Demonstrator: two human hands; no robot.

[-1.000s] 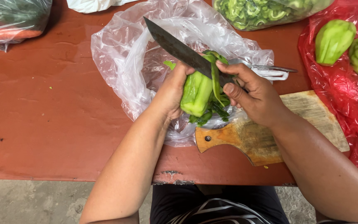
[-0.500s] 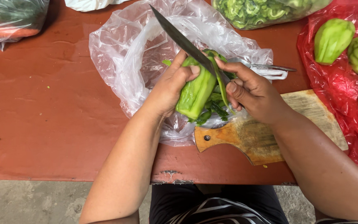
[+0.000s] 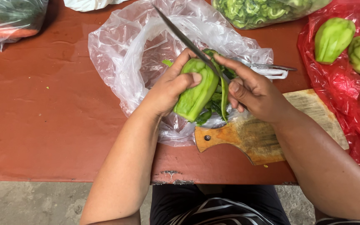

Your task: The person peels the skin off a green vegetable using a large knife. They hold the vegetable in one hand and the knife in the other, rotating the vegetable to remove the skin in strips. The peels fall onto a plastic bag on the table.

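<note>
My left hand (image 3: pixel 169 85) grips a pale green, partly peeled gourd (image 3: pixel 196 93) held over a clear plastic bag (image 3: pixel 121 54). My right hand (image 3: pixel 255 91) holds a long dark knife (image 3: pixel 180 33), its blade pointing up and to the left, its edge against the gourd's upper right side. A dark green strip of peel (image 3: pixel 223 93) hangs down from the gourd beside the blade. More green peelings lie in the bag beneath the gourd.
A wooden cutting board (image 3: pixel 263 137) lies under my right wrist on the red-brown table (image 3: pixel 42 125). A red plastic bag (image 3: pixel 338 83) at right holds whole green gourds (image 3: pixel 332 39). A bag of cut green pieces (image 3: pixel 259 10) sits at the top, another bag (image 3: pixel 9 21) at top left.
The gourd has been turned in my left hand and the knife has slid along it; the strip of peel hangs longer. Both hands stay over the clear bag.
</note>
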